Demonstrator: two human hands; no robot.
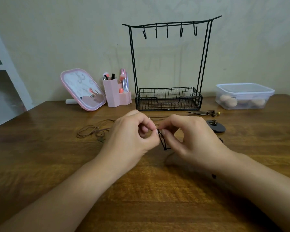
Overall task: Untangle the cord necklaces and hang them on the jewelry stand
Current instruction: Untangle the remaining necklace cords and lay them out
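Note:
My left hand (pixel 132 136) and my right hand (pixel 187 139) meet above the wooden table, fingertips together. Both pinch a thin black cord (pixel 161 141) that hangs in a small loop with a knot at its bottom. A brown cord necklace (pixel 90 130) with a small star pendant lies coiled on the table left of my left hand. More brown cords with beads (pixel 206 113) lie behind my right hand, beside a dark round pendant (pixel 216 127). The black wire jewelry stand (pixel 169 64) rises at the back, its several hooks bare and its basket base empty.
A pink mirror (pixel 83 89) and a pink brush holder (pixel 115 94) stand left of the stand. A clear lidded box (pixel 244 96) with round sponges sits at the back right. The wall runs close behind. A white shelf (pixel 5 64) is at far left.

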